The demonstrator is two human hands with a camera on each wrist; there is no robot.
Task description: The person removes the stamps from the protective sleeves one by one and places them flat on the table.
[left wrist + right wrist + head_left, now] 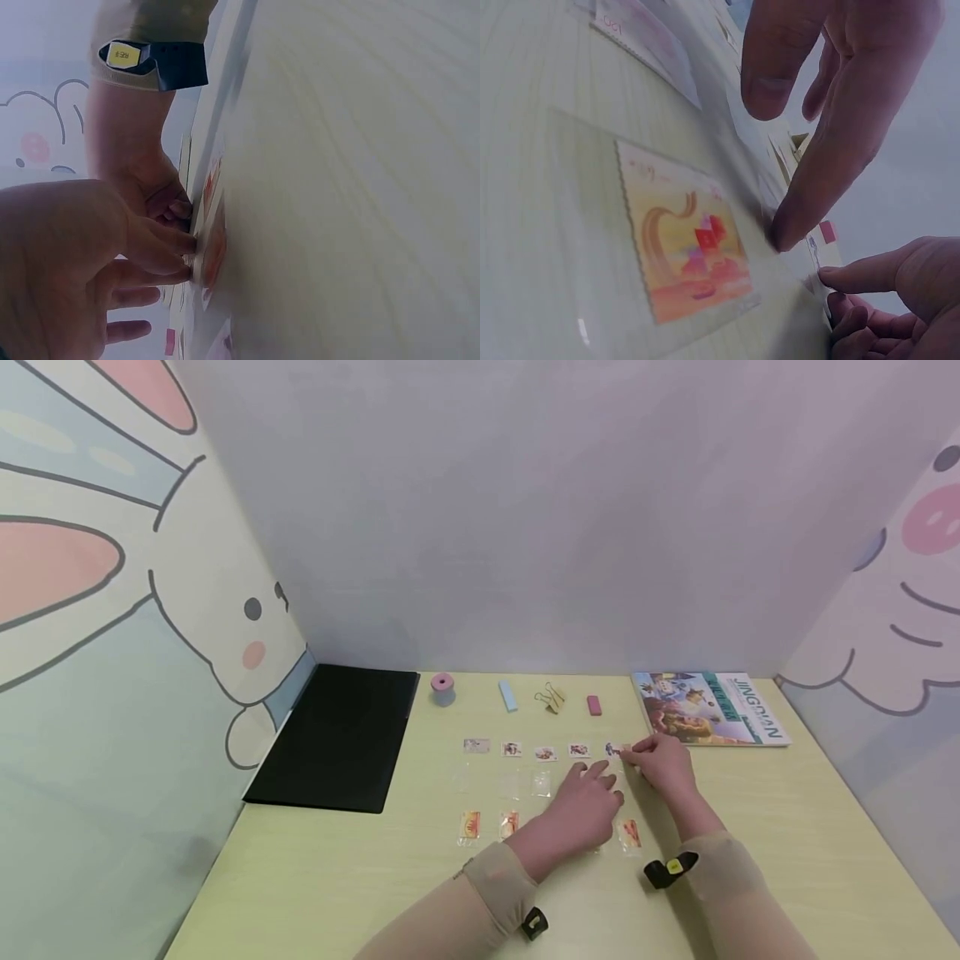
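Small picture stamp (pixel 612 749) lies at the right end of the far row of stamps, on the table (pixel 817 877), short of the magazine (pixel 705 710) and on the hands' side of the pink eraser (pixel 594 705).

Handling, by my reckoning: next to weightless, thin paper, a little springy but easy to crease; toothed edge likely the weak part. Should slide readily on the smooth table and cling flat, so hard to get under. Best taken by one edge or corner, light pinch, printed face left alone. The clear sleeves (pixel 542 782) look limp and slick, apt to skid or stick together; a fingertip on a corner should steady one.

Right hand (pixel 666 766): fingers curled, thumb and forefinger meeting at the stamp's right edge in what reads as a pinch; most of the print shows to the left of the tips. Whether the stamp is raised at all, cannot tell.

Left hand (pixel 579 808): fingers stretched and loosely spread, gripping nothing visible. Forefinger points down just on the near side of the stamp, tip apart from it; what lies under the tip is unclear. In the right wrist view an orange sleeved stamp (pixel 690 255) lies flat, near this hand, clear of all fingers.
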